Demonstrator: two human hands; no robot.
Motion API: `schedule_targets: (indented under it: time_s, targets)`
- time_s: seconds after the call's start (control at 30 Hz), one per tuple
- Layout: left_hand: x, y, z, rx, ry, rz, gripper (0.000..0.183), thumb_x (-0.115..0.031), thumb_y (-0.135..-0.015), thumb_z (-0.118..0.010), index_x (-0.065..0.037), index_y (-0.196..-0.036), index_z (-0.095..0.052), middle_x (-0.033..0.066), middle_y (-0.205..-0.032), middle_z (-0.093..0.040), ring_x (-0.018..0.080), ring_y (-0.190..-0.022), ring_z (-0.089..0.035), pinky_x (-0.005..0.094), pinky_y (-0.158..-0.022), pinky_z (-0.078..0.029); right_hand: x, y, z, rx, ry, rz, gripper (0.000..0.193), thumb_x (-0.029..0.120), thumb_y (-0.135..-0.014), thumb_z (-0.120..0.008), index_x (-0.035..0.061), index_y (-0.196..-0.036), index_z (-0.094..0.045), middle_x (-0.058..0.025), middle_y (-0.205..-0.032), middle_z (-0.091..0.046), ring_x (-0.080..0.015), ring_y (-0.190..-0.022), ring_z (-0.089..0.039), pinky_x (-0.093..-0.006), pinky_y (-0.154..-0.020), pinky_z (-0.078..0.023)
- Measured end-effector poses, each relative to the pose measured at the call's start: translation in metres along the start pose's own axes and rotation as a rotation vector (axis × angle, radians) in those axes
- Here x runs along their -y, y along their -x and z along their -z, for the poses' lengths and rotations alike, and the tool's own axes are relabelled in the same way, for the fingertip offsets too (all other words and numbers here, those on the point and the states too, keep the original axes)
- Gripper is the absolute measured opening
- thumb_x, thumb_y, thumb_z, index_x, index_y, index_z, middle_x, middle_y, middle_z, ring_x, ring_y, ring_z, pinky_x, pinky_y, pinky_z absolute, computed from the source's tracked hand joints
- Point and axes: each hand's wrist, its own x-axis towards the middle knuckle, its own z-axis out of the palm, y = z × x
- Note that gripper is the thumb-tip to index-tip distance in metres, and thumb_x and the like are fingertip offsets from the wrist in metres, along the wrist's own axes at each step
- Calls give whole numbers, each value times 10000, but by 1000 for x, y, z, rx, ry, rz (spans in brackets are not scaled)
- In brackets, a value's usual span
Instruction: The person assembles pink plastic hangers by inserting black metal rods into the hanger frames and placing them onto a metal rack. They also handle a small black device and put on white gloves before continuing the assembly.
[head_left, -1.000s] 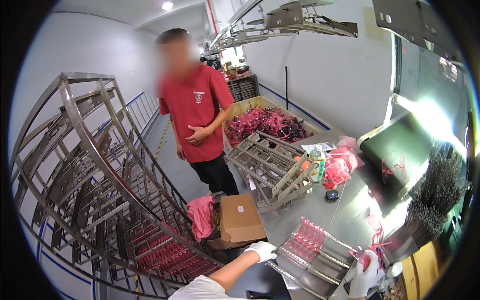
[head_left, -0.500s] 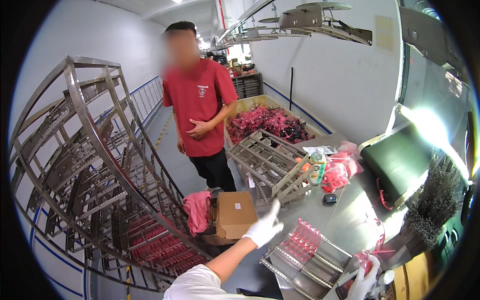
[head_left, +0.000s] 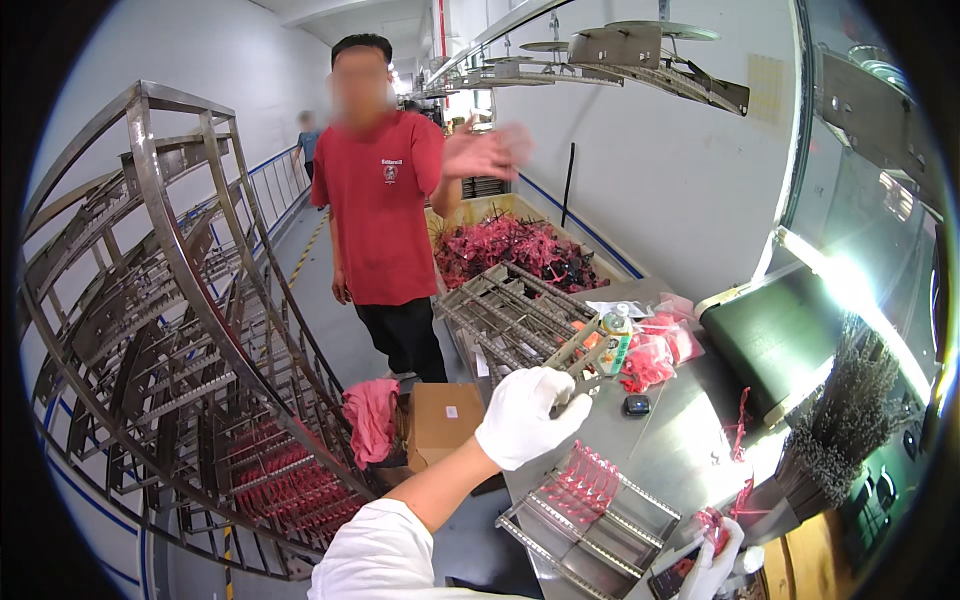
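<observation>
My left hand [head_left: 530, 418], in a white glove, is raised over the near left of the table with its fingers curled in. Nothing shows in it. Just beyond the fingers lie stacked metal racks [head_left: 515, 318], and I cannot tell whether they touch. At the lower right, my right hand [head_left: 714, 572], also gloved, is closed around a glossy pink-red piece [head_left: 712, 528] whose kind I cannot make out. Beside it lies a slotted metal rack [head_left: 625, 520] carrying a row of pink-red looped pieces [head_left: 584, 482]. A dark flat object [head_left: 668, 580] lies next to the right hand, partly hidden.
A person in a red shirt [head_left: 385, 210] stands across the table. A tall metal rack trolley [head_left: 185, 250] fills the left. An open cardboard box [head_left: 443, 425], a bottle [head_left: 615, 340], a bin of pink-red pieces [head_left: 515, 250] and a bundle of thin dark rods [head_left: 845, 420] surround the table.
My left hand has gone from an outstretched finger to curled fingers and shifted slightly up. The person in red has raised a hand, blurred by motion. My right hand keeps its piece.
</observation>
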Motion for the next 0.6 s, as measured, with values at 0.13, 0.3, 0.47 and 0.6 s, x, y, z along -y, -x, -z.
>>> schedule_targets:
  time_s: [0.13, 0.3, 0.47, 0.6]
  targets:
    - [-52, -57, 79, 17, -191, -461, 256, -71, -745, -825, -135, -821, -589, -24, -575, -492, 207, -468, -505, 377, -444, -371, 7, -2, 2, -2, -60, 4, 407, -44, -970, -552, -12, -1372, -494, -189, -1342, -597, -282, -1227, -595, -389, -1103, -451]
    - [-138, -84, 156, 75, -376, -632, 223, -147, -741, -774, -95, -725, -558, 13, -597, -437, 196, -535, -507, 362, -486, -393, 14, 2, 6, -132, -124, -44, 361, 62, -945, -546, -21, -1296, -520, -128, -1270, -554, -233, -1206, -525, -351, -1110, -376]
    - [-163, -84, 168, 63, -403, -737, 199, -133, -746, -742, -102, -745, -545, 19, -635, -443, 196, -557, -504, 362, -498, -397, 40, 4, -2, -67, -280, -305, 363, 145, -987, -558, 33, -1331, -527, -64, -1190, -576, -138, -1046, -564, -288, -947, -475]
    - [-164, -84, 165, 44, -387, -761, 182, -123, -750, -716, -108, -761, -535, 24, -666, -447, 195, -574, -502, 361, -508, -400, 24, 7, -3, -104, -173, -66, 381, 133, -973, -564, 11, -1331, -527, -91, -1227, -570, -177, -1129, -547, -311, -1025, -438]
